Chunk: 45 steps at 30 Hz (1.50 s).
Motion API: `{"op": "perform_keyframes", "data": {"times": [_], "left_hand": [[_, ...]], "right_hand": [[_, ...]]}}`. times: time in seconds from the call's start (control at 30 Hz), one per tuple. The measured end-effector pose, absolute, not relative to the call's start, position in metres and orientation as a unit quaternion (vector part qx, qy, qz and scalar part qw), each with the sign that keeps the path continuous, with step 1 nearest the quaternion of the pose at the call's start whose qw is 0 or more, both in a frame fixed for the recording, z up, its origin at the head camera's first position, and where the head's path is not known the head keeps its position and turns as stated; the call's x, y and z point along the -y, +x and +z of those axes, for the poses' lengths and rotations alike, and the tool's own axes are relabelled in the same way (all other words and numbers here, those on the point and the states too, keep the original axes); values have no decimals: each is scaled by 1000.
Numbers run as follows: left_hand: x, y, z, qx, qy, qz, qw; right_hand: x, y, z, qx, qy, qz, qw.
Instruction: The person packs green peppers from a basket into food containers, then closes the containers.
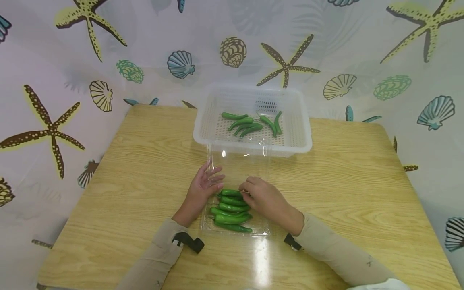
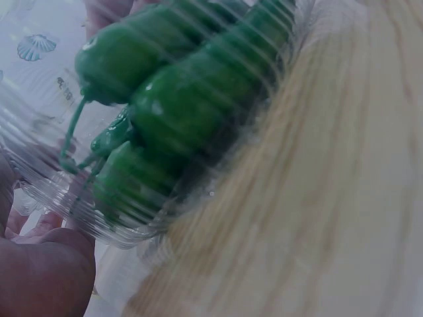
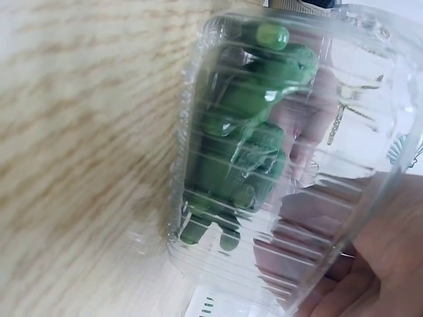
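A clear plastic clamshell box (image 1: 259, 226) stands in front of me with its lid (image 1: 239, 161) folded back. Several green chili peppers (image 1: 232, 218) lie crosswise in its base, side by side; their stems show through the ribbed wall in the left wrist view. My left hand (image 1: 198, 191) is at the box's left side, fingers spread near the hinge and thumb beside the farthest pepper. With curled fingers reaching over the right wall, my right hand (image 1: 266, 199) pinches the right end of that farthest pepper (image 1: 230, 193). The right wrist view shows those fingers (image 3: 297, 214) through the plastic.
Behind the box, a white perforated plastic basket (image 1: 302, 133) holds several more green chili peppers (image 1: 241, 124); the raised lid overlaps its front rim in the head view. All stand on a wood-grain table (image 1: 344, 181), with a patterned cloth (image 1: 203, 32) around its back and sides.
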<state>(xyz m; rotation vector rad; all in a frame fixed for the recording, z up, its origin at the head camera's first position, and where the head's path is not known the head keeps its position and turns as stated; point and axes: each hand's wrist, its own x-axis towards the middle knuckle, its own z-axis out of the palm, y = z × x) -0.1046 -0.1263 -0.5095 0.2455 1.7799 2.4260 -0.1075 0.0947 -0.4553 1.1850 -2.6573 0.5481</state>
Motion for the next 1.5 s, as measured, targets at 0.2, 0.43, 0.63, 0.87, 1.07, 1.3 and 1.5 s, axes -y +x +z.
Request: {"op": "perform_keyframes", "data": {"times": [0.2, 0.43, 0.63, 0.87, 1.07, 1.3, 1.5], "left_hand": [[126, -105, -510, -589, 76, 802, 64], [126, -106, -512, -579, 75, 809, 67], [126, -106, -512, -581, 75, 808, 67], [127, -106, -512, -586, 78, 804, 64], [128, -106, -512, -592, 80, 799, 63], [128, -105, -511, -590, 81, 801, 66], [128, -105, -511, -590, 79, 801, 66]], "right_hand": [[-96, -108, -451, 899, 387, 197, 54], [-99, -114, -441, 901, 374, 220, 19], [-105, -125, -426, 899, 358, 252, 21], [-118, -143, -398, 891, 349, 286, 58], [-127, -158, -378, 886, 337, 309, 76], [-133, -175, -367, 889, 326, 311, 82], [-138, -192, -364, 896, 316, 298, 86]]}}
